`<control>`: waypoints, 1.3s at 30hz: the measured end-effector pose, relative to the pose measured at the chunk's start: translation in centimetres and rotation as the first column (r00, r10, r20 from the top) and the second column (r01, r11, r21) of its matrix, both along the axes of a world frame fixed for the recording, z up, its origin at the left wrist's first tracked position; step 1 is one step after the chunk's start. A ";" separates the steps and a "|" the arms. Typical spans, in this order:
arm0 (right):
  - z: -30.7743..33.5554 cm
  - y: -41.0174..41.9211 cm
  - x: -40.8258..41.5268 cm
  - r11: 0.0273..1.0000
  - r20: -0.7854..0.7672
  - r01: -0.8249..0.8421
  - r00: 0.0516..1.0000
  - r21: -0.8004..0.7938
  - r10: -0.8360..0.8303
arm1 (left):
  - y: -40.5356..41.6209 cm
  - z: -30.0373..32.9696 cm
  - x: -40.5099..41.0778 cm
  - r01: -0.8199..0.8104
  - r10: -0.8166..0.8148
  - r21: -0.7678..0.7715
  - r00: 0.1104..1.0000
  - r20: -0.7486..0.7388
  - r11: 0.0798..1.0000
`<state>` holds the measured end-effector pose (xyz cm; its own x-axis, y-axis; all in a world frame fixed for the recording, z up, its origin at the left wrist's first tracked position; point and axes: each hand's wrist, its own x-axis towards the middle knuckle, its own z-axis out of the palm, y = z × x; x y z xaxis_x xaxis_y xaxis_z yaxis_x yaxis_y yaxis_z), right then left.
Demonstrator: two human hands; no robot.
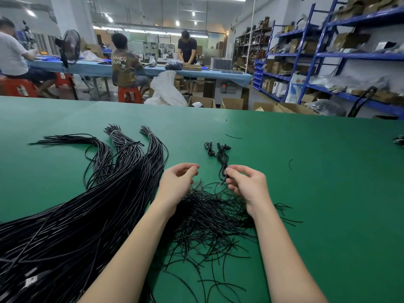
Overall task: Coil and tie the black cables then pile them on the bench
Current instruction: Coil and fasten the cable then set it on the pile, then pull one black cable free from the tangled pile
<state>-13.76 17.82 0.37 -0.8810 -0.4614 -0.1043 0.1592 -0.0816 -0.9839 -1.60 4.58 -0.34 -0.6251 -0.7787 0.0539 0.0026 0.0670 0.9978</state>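
Note:
A large sheaf of long black cables (91,206) fans across the left of the green bench (306,171), with some bunches bound by white ties at their far ends. A heap of short black twist ties (209,217) lies between my forearms. My right hand (247,184) pinches the near end of a coiled black cable (223,160) that stretches away from me. A second small coiled cable (209,148) lies just beyond it. My left hand (178,182) hovers over the tie heap with fingers loosely curled, holding nothing.
Loose tie scraps (233,136) lie on the bench further out. Another black bundle (399,140) shows at the right edge. Beyond the bench are cardboard boxes (231,103), blue shelving (349,55) and people at a blue table (87,67).

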 end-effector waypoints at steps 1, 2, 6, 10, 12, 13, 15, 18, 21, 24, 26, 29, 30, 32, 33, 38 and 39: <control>0.0 -0.1 -0.5 1.000 0.018 0.031 0.999 -0.005 -0.031 | 0.0 0.0 0.0 0.005 -0.005 -0.001 1.000 0.000 1.000; 0.0 -0.4 -1.1 0.998 0.039 0.061 0.997 -0.005 -0.061 | 0.0 -0.1 0.0 0.009 -0.009 0.001 1.000 0.000 1.000; 0.4 -3.0 -4.3 0.989 0.041 0.147 0.988 0.024 -0.147 | -0.1 -0.2 -0.2 0.024 -0.023 -0.012 1.000 0.020 1.000; 0.9 -6.2 -8.1 0.979 -0.003 0.178 0.984 0.100 -0.178 | -0.1 -0.5 -0.3 0.046 -0.045 -0.012 0.999 0.027 0.999; 0.3 -7.0 -9.4 0.967 -0.003 0.149 0.988 0.207 -0.152 | -0.2 -0.6 -0.3 0.058 -0.057 -0.013 0.998 0.029 0.998; -0.1 -7.2 -9.9 0.955 -0.006 0.146 0.989 0.256 -0.150 | -0.3 -0.6 -0.3 0.058 -0.058 -0.012 0.998 0.029 0.998; -0.9 -7.2 -10.5 0.938 -0.025 0.162 0.986 0.307 -0.162 | -0.5 -0.6 -0.3 0.049 -0.049 -0.010 0.998 0.028 0.999; -1.4 -6.9 -10.5 0.934 -0.044 0.176 0.984 0.310 -0.170 | -0.5 -0.6 -0.3 0.051 -0.051 -0.016 0.998 0.031 0.999; -1.6 -6.6 -10.0 0.929 -0.078 0.212 0.977 0.302 -0.197 | -0.3 -0.6 -0.3 0.067 -0.066 -0.021 0.997 0.045 0.998; -1.1 -6.4 -9.2 0.926 -0.178 0.237 0.965 0.293 -0.191 | -0.1 -0.4 -0.2 0.069 -0.068 -0.016 0.997 0.047 0.997; -0.4 -6.0 -8.3 0.934 -0.242 0.203 0.961 0.296 -0.132 | 0.0 -0.2 -0.2 0.069 -0.068 -0.018 0.996 0.051 0.997; 0.5 -5.3 -6.2 0.882 -0.475 0.096 0.866 0.462 0.154 | 0.2 -0.1 -0.2 0.067 -0.066 -0.024 0.996 0.058 0.997; 0.6 -5.2 -5.2 0.825 -0.533 0.059 0.788 0.563 0.307 | 0.3 -0.1 -0.3 0.065 -0.063 -0.026 0.996 0.057 0.998; 0.3 -4.8 -3.1 0.692 -0.528 0.000 0.646 0.722 0.551 | 0.5 0.1 -0.3 0.064 -0.062 -0.036 0.996 0.057 0.997; 0.1 -4.7 -2.1 0.641 -0.506 -0.013 0.601 0.768 0.619 | 0.5 0.1 -0.3 0.067 -0.064 -0.042 0.996 0.057 0.997; -1.1 -3.2 1.8 0.550 -0.472 0.025 0.547 0.835 0.692 | 0.3 0.3 -0.1 0.053 -0.049 -0.060 0.996 0.074 0.997; -1.3 -2.7 2.3 0.570 -0.486 0.029 0.558 0.821 0.673 | 0.1 0.2 0.0 0.039 -0.031 -0.091 0.995 0.093 0.995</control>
